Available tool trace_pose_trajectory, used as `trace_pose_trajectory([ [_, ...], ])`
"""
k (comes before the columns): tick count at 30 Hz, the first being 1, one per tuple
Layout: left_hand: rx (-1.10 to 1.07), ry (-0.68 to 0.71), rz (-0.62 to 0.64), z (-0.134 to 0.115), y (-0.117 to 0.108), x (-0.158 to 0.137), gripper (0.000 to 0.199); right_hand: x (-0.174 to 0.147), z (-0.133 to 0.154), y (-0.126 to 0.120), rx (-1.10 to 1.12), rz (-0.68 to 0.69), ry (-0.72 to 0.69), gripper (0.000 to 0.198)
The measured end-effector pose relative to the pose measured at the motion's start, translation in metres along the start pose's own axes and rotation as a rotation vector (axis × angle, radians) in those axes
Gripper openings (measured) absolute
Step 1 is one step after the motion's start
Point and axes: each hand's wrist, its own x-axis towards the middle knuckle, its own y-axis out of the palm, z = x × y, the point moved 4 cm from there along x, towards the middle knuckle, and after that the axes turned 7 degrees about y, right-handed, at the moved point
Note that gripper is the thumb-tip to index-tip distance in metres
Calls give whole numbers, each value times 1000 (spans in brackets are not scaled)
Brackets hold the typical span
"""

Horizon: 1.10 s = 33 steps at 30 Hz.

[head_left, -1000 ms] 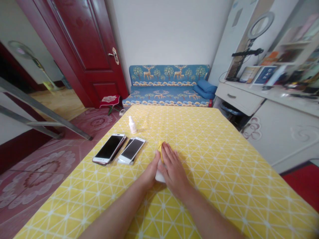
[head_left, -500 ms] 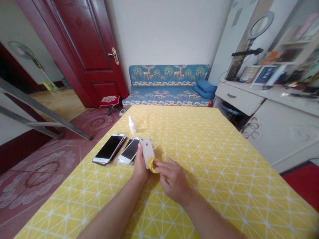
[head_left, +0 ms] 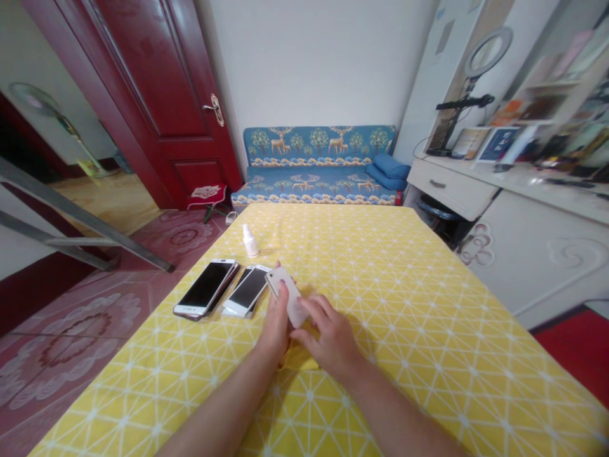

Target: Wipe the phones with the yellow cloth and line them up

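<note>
Above the table, a pale smartphone (head_left: 297,310) is held at a tilt with its back facing up. My left hand (head_left: 276,325) is closed around its left side, thumb lying across the back. The fingers of my right hand (head_left: 333,337) grip the phone's lower right part, with the thumb near its bottom end. Beneath both hands a yellow cloth (head_left: 302,359) shows in part, nearly the colour of the tablecloth. To the left lie white-framed phones (head_left: 248,291) in a small stack, and farther left a larger phone (head_left: 207,287) rests on another.
A white spray bottle (head_left: 250,242) stands behind the phones. The yellow patterned tablecloth (head_left: 380,285) covers the table. Beyond its far edge is a blue sofa (head_left: 309,178); a white cabinet (head_left: 547,247) is on the right and a metal ladder-like frame (head_left: 118,238) on the left.
The yellow cloth has gone from the phone's back to below the hands. My right fingers now grip the phone itself, which has turned slightly, and my left thumb has moved onto its back.
</note>
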Motion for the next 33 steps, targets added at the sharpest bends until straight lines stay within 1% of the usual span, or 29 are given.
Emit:
trace_pose_trajectory([
  [3,54,-34,52,11,-1,-2,58,0,8,-1,-134,7,-45,38],
  [6,56,-79,109,21,-4,1,62,-1,7,-1,-181,9,-48,38],
  [9,143,-17,192,18,-3,3,62,2,-3,-3,-150,-49,-5,37],
  [11,243,47,270,12,1,2,67,6,-15,-8,-80,-116,78,32],
  [15,376,99,466,9,14,-3,79,12,-44,-17,187,-204,339,23],
  [16,421,118,501,10,16,-4,79,13,-52,-19,238,-211,398,21],
  [18,532,169,556,12,18,-5,75,13,-69,-27,233,-246,501,22],
  [21,641,208,599,16,17,-4,62,13,-94,-48,60,-331,595,26],
  [24,647,213,575,19,14,-1,52,12,-113,-73,-49,-389,636,27],
  [25,641,209,562,20,12,0,49,12,-117,-80,-113,-410,651,28],
  [27,630,203,542,23,11,2,46,11,-120,-88,-315,-432,645,34],
  [29,626,205,528,25,10,2,43,12,-118,-86,-544,-384,592,47],
  [30,629,207,526,25,10,3,41,12,-117,-80,-630,-325,565,54],
  [31,636,208,525,26,9,3,40,13,-117,-73,-680,-251,551,58],
  [33,646,203,526,27,9,3,38,14,-119,-60,-734,-106,575,59],
])
